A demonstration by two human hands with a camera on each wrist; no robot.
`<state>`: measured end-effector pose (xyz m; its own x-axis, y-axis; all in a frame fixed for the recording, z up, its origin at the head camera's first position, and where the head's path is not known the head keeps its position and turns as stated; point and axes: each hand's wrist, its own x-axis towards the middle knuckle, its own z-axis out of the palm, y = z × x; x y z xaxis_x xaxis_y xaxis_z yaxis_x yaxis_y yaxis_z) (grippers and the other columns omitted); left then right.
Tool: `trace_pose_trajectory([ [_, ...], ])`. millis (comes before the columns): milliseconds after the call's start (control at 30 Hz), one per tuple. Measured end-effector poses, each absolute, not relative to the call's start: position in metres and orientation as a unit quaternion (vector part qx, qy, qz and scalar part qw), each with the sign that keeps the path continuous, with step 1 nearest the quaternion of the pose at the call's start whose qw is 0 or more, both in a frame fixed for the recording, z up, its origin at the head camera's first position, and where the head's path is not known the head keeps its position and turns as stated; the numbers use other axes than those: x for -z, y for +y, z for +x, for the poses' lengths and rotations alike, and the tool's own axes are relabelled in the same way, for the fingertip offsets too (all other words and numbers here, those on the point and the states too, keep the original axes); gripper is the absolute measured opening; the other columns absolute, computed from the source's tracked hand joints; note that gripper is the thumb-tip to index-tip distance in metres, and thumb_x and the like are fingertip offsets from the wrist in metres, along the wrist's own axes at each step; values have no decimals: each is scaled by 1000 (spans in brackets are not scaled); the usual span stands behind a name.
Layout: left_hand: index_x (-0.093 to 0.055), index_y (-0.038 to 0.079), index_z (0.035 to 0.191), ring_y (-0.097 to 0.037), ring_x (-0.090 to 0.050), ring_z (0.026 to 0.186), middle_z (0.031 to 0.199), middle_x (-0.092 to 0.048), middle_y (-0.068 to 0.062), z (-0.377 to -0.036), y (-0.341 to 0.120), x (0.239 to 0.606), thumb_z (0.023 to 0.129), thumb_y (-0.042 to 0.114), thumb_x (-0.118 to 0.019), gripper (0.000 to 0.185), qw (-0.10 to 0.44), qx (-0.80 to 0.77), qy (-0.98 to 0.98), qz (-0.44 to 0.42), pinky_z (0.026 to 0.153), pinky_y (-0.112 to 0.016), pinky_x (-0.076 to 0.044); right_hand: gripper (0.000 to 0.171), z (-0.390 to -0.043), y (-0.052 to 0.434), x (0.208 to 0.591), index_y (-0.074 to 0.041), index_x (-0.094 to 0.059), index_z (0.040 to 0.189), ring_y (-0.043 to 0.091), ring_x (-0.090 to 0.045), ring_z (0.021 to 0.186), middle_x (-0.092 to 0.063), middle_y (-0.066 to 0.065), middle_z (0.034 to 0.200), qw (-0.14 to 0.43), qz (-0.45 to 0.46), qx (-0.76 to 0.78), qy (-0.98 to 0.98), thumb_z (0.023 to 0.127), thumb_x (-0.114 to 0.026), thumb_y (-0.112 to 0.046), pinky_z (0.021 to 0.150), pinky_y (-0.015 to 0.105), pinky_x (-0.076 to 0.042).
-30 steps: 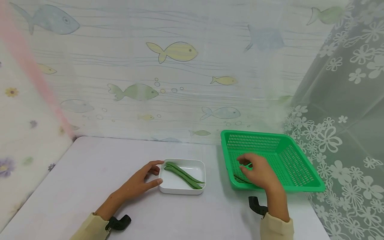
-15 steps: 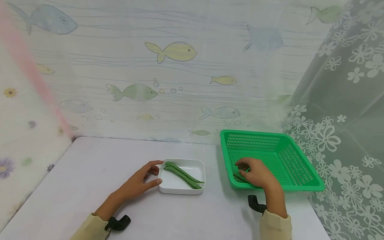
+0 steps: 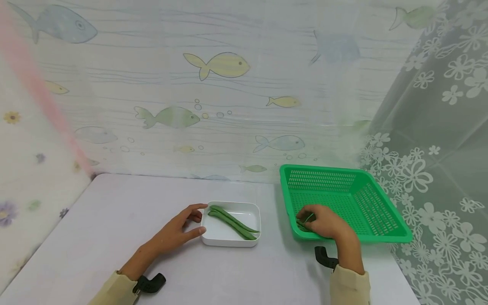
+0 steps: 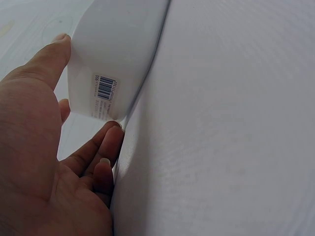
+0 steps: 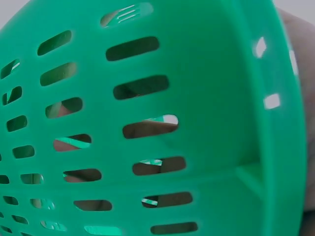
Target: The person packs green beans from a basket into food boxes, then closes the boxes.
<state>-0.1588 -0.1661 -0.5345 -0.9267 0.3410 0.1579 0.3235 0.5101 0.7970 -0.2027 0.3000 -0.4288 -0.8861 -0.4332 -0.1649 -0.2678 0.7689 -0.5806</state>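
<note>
On the table, a white rectangular dish (image 3: pixel 228 242) holds green beans (image 3: pixel 232 223) lying slantwise. My left hand (image 3: pixel 181 228) touches the dish's left side, thumb and index finger spread along it, the other fingers loosely bent. In the left wrist view, the dish's wall (image 4: pixel 115 44) carries a barcode label (image 4: pixel 105 88), with fingertips at its lower edge. My right hand (image 3: pixel 324 222) reaches down inside a green plastic basket (image 3: pixel 345 171), fingers curled at more green beans (image 3: pixel 302 226) in its near left corner. I cannot tell whether it grips any; the basket wall (image 5: pixel 216 98) mostly hides its fingers in the right wrist view.
The white tabletop (image 3: pixel 244 275) carries dish and basket, the basket on the right near a flowered grey curtain (image 3: pixel 431 178). Behind the table hangs a fish-patterned sheet (image 3: pixel 228 148). A black wrist mount (image 3: pixel 151 283) sits on the left arm, another mount (image 3: pixel 325 258) on the right.
My right hand has lowered toward the beans in the basket's near left corner, its fingers going down among them. My left hand and the dish stay in place.
</note>
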Motion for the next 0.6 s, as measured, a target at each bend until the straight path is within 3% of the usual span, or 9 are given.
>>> trace_pose_trajectory([
  [600,-40,38,159,-18,-61,126,135,-60,2,-160,-166,537,101,45,-73,67,16,-457,870,185,108,-53,-45,20,-204,297,426,-9,-76,102,21,-65,93,-71,2,100,165,-190,285,925,92,-66,6,79,42,-53],
])
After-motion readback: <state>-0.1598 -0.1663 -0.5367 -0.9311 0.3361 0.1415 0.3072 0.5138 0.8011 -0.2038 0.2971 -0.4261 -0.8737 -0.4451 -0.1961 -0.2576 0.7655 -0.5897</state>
